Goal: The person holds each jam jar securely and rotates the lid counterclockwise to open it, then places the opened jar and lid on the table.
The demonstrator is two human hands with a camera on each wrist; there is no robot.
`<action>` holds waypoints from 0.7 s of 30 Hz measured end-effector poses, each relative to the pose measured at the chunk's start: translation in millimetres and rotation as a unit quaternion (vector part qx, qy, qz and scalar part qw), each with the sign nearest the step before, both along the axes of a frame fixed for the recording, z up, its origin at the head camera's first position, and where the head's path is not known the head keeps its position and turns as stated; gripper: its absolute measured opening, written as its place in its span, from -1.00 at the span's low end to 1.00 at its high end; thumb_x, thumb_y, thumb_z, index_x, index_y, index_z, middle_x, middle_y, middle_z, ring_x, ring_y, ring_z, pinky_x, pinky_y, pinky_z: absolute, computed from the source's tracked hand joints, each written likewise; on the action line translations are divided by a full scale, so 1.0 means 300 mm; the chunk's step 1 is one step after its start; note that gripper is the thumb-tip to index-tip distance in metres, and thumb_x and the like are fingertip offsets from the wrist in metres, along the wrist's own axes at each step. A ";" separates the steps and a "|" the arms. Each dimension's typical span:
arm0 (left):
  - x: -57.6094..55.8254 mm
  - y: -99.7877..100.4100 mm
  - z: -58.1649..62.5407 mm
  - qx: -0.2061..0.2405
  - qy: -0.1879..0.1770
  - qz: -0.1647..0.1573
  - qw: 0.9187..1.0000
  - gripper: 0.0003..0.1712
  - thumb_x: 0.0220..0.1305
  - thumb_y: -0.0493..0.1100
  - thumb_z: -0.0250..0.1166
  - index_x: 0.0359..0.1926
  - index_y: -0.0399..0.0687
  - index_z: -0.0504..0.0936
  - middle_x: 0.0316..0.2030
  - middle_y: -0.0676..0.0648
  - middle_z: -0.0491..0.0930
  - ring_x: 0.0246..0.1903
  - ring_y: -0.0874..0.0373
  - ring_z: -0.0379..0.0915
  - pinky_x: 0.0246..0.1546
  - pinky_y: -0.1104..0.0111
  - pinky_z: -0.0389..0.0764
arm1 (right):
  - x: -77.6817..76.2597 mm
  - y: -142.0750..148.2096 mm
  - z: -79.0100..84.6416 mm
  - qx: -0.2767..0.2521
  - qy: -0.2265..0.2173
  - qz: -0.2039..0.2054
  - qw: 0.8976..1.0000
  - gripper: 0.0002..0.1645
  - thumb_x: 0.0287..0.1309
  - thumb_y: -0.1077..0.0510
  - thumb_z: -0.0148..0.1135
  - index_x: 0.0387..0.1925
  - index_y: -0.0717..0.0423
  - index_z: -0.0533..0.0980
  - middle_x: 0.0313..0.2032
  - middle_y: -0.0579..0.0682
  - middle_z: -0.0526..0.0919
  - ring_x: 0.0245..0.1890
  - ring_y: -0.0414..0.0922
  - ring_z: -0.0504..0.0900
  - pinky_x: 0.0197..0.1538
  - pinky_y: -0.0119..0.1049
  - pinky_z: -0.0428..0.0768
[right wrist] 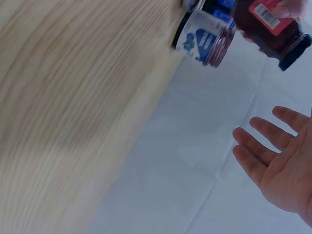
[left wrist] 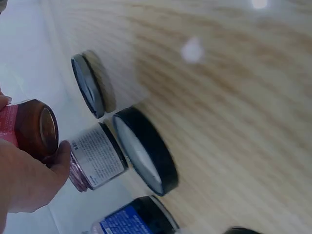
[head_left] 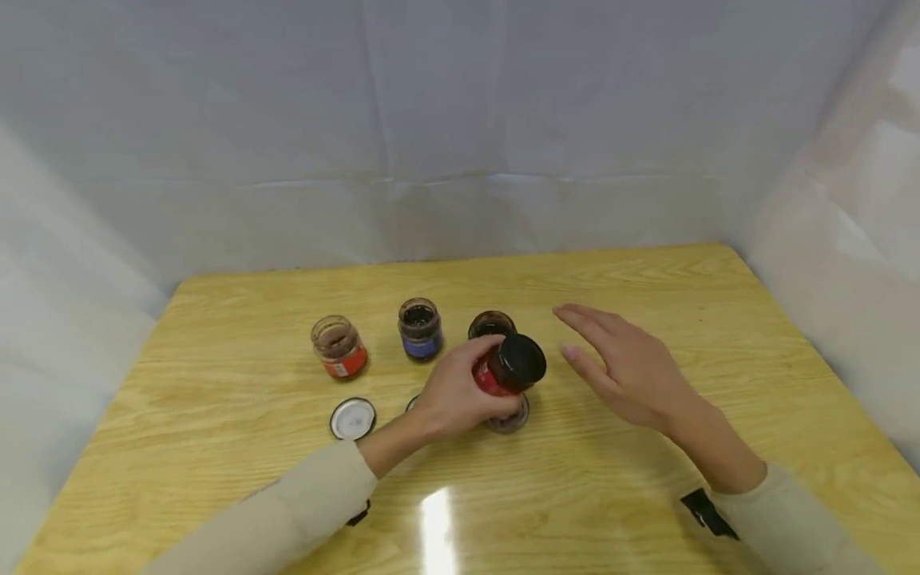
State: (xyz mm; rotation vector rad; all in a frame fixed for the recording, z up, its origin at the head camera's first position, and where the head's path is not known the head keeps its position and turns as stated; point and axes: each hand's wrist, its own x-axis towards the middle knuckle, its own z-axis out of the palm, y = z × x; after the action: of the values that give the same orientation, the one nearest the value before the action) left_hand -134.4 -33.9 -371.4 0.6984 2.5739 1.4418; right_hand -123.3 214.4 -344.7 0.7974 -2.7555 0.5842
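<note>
My left hand (head_left: pixel 460 391) grips a red-labelled jar (head_left: pixel 492 378) around its body and holds it above the table, tilted to the right. A black lid (head_left: pixel 522 359) closes the jar's top. The right wrist view shows a barcode on the jar's label (right wrist: pixel 267 16). Just to the right of the jar, my right hand (head_left: pixel 632 371) hovers with fingers extended, touching nothing. Behind the held jar stands an open jar (head_left: pixel 492 322), partly hidden by it; a white label (left wrist: pixel 99 156) shows on it in the left wrist view.
Further left stand an open jar with a blue label (head_left: pixel 422 345) and an open jar with a red label (head_left: pixel 346 364). An upturned lid (head_left: pixel 353 418) lies in front of them. Another lid (head_left: pixel 512 418) is partly covered by my left hand. White sheeting (head_left: pixel 460 120) surrounds the wooden table (head_left: pixel 237 471).
</note>
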 end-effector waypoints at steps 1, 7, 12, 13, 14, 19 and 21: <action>0.001 -0.007 -0.002 -0.004 0.007 0.001 1.000 -0.20 -0.10 -0.06 0.49 0.24 -0.01 0.45 0.04 0.01 0.51 -0.06 0.16 0.46 -0.12 0.29 0.53 | 0.002 -0.010 0.001 -0.002 0.000 0.003 1.000 -0.40 0.42 -0.11 -0.11 0.41 -0.07 0.21 0.33 -0.01 0.30 0.28 0.05 0.31 0.14 0.11 0.36; 0.014 -0.056 -0.015 -0.012 0.029 0.014 0.999 -0.24 -0.13 -0.03 0.54 0.17 0.02 0.51 0.00 0.03 0.55 -0.06 0.16 0.48 -0.11 0.27 0.54 | 0.014 -0.072 0.005 -0.010 0.005 0.025 1.000 -0.39 0.41 -0.14 -0.11 0.42 -0.13 0.19 0.33 -0.04 0.30 0.28 0.01 0.31 0.15 0.09 0.36; 0.024 -0.099 -0.022 -0.022 0.025 0.036 0.999 -0.20 -0.16 -0.06 0.55 0.19 -0.02 0.49 0.01 0.01 0.55 -0.07 0.15 0.50 -0.09 0.25 0.53 | 0.022 -0.116 0.003 -0.014 0.001 0.040 0.999 -0.38 0.41 -0.17 -0.11 0.41 -0.09 0.22 0.32 -0.04 0.32 0.26 0.01 0.34 0.14 0.07 0.38; 0.025 -0.107 -0.023 -0.021 0.020 0.039 0.999 -0.21 -0.16 -0.07 0.55 0.18 -0.01 0.49 0.00 0.02 0.56 -0.08 0.15 0.50 -0.10 0.24 0.53 | 0.022 -0.124 0.002 -0.015 -0.001 0.044 0.999 -0.38 0.41 -0.18 -0.12 0.41 -0.09 0.22 0.32 -0.03 0.32 0.26 0.01 0.34 0.14 0.07 0.39; 0.027 -0.115 -0.023 -0.021 0.014 0.044 0.999 -0.21 -0.16 -0.08 0.55 0.18 -0.01 0.49 -0.01 0.01 0.56 -0.09 0.14 0.50 -0.10 0.25 0.53 | 0.022 -0.132 0.001 -0.016 -0.001 0.046 0.999 -0.37 0.40 -0.18 -0.12 0.41 -0.10 0.22 0.32 -0.03 0.32 0.26 0.01 0.34 0.14 0.07 0.39; 0.033 -0.149 -0.029 -0.022 -0.003 0.066 0.998 -0.19 -0.19 -0.12 0.57 0.18 -0.03 0.47 -0.07 -0.02 0.57 -0.13 0.12 0.51 -0.15 0.25 0.56 | 0.020 -0.169 -0.005 -0.021 -0.010 0.060 0.998 -0.36 0.40 -0.21 -0.12 0.42 -0.14 0.19 0.31 -0.03 0.34 0.25 -0.01 0.35 0.14 0.04 0.40; 0.035 -0.161 -0.033 -0.036 0.004 0.072 0.997 -0.19 -0.18 -0.11 0.55 0.18 -0.05 0.46 -0.09 -0.03 0.57 -0.15 0.11 0.52 -0.18 0.26 0.57 | 0.019 -0.184 -0.009 -0.023 -0.020 0.063 0.998 -0.35 0.39 -0.22 -0.12 0.42 -0.14 0.19 0.30 -0.02 0.35 0.25 -0.01 0.35 0.14 0.04 0.40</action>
State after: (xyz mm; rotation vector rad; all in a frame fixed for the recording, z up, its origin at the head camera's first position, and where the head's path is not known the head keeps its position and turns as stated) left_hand -123.7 -82.3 -381.2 0.5198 2.7175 1.3791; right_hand -117.6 159.2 -347.4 0.9634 -2.7317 0.6914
